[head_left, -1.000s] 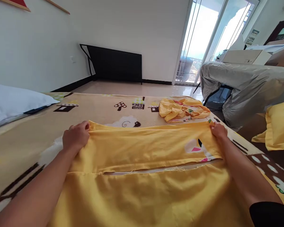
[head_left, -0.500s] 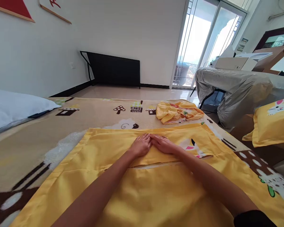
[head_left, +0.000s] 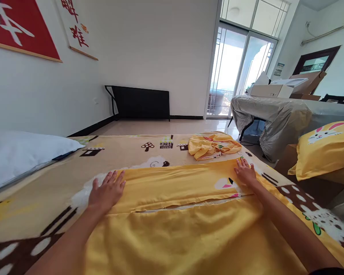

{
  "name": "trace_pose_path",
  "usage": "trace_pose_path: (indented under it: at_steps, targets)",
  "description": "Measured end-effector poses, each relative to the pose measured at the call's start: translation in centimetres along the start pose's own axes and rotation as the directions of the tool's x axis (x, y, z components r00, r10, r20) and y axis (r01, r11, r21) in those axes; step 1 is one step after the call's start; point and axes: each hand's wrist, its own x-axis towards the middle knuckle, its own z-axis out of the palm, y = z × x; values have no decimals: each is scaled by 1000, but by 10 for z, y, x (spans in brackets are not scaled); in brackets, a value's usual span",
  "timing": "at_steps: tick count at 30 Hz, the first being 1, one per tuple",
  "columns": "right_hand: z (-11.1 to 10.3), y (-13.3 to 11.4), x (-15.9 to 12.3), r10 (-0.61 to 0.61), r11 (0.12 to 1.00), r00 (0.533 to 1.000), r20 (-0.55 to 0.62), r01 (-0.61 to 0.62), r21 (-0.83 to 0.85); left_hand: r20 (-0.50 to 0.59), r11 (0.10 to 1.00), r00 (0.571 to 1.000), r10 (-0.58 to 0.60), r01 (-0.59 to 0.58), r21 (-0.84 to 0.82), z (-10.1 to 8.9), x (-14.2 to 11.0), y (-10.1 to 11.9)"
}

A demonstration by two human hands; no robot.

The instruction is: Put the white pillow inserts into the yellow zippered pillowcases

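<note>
A yellow fabric cover point(head_left: 172, 233) lies spread over the patterned blanket point(head_left: 60, 179), with a long slit-like opening running across it and a white rabbit print at its right. My left hand point(head_left: 106, 192) rests flat on the cover's far left corner, fingers spread. On the far right corner lies my right hand point(head_left: 245, 172), also flat with fingers apart. Neither hand grips anything. The cover's near part runs out of view at the bottom.
Behind the cover lies a bunched yellow cloth point(head_left: 213, 145). A white pillow point(head_left: 25, 154) sits at the left. To the right are a yellow rabbit-print pillow point(head_left: 326, 147) and a plastic-draped table point(head_left: 271, 110) bearing boxes. A black folded panel point(head_left: 141, 103) leans against the wall.
My hands have moved apart from the middle of the cover, the left to its left edge and the right to its right edge. The camera view has tilted up slightly.
</note>
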Motion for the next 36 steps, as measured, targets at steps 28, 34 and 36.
trace_pose_path:
  at_steps: [28,34,36]
  targets:
    - [1,-20,-15,-40,999,996,79,38,32,38,998,997,61,-60,-8,-2,-10,32]
    - [20,-163,-65,-538,834,838,91,515,197,132,893,887,443,-423,-156,5,-36,179]
    - [25,-176,-74,-593,794,801,78,566,224,128,873,869,477,-454,-178,12,-44,196]
